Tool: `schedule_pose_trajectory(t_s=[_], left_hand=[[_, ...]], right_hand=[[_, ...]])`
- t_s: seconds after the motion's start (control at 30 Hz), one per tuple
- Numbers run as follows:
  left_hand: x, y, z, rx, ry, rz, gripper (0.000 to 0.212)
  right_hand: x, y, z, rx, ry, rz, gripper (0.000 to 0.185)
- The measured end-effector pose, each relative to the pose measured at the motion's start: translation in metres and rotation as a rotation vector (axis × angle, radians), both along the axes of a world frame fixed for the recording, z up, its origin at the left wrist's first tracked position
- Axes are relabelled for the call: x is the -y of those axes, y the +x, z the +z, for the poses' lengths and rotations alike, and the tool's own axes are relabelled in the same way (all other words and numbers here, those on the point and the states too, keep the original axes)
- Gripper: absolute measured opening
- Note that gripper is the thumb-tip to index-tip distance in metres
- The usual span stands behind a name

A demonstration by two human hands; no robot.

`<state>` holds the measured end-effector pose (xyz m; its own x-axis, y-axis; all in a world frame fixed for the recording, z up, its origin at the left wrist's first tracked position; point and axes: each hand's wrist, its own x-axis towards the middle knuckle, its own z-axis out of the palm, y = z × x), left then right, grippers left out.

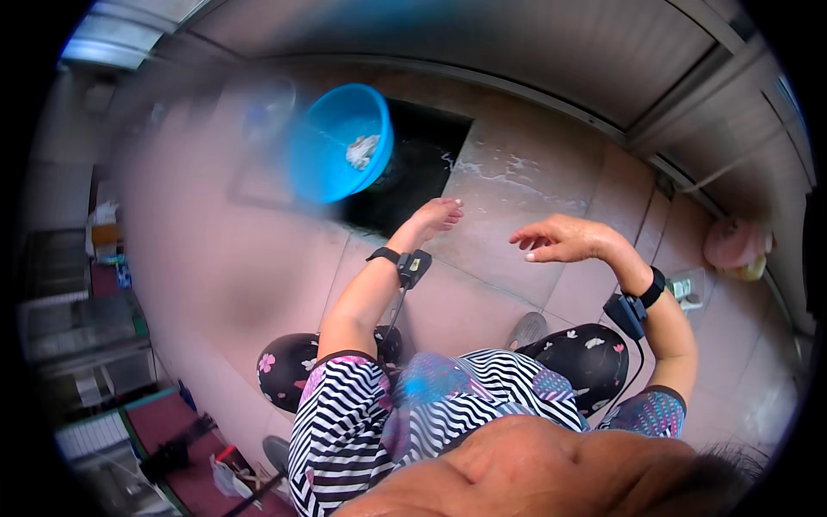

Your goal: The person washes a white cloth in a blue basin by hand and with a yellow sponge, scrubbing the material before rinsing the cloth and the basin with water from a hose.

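Note:
My left hand hangs above the tiled floor, with loosely curled fingers and nothing in them. It is nearest to a square dark floor opening, which seems to hold water. A blue plastic basin tilts at the left part of this opening. Inside the basin lies a crumpled whitish cloth-like thing; what exactly it is, I cannot tell. My right hand is held out over the floor, thumb and fingers apart, touching nothing. A strap with a small dark device sits on each wrist.
Wet tiles with foamy water lie right of the opening. A metal-framed panel bounds the far side. At the right stand a clear plastic container and a pink bag. Shelving with several goods lines the left.

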<state>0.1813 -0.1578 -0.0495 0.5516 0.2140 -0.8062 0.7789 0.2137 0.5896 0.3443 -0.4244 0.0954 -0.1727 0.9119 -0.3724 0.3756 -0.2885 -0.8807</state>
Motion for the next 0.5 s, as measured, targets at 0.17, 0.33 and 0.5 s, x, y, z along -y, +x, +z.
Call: schedule_pose_trajectory(t_s=[0.17, 0.33, 0.5], left_hand=[[-0.011, -0.024, -0.029, 0.014, -0.137, 0.396, 0.035], [-0.006, -0.022, -0.052, 0.087, -0.195, 0.432, 0.031], [0.001, -0.013, -0.059, 0.120, -0.250, 0.442, 0.034]], right_hand=[[-0.013, -0.012, -0.017, -0.003, -0.049, 0.034, 0.048], [-0.021, -0.015, -0.040, -0.055, -0.039, 0.057, 0.045], [-0.030, -0.019, -0.065, -0.107, -0.062, 0.083, 0.045]])
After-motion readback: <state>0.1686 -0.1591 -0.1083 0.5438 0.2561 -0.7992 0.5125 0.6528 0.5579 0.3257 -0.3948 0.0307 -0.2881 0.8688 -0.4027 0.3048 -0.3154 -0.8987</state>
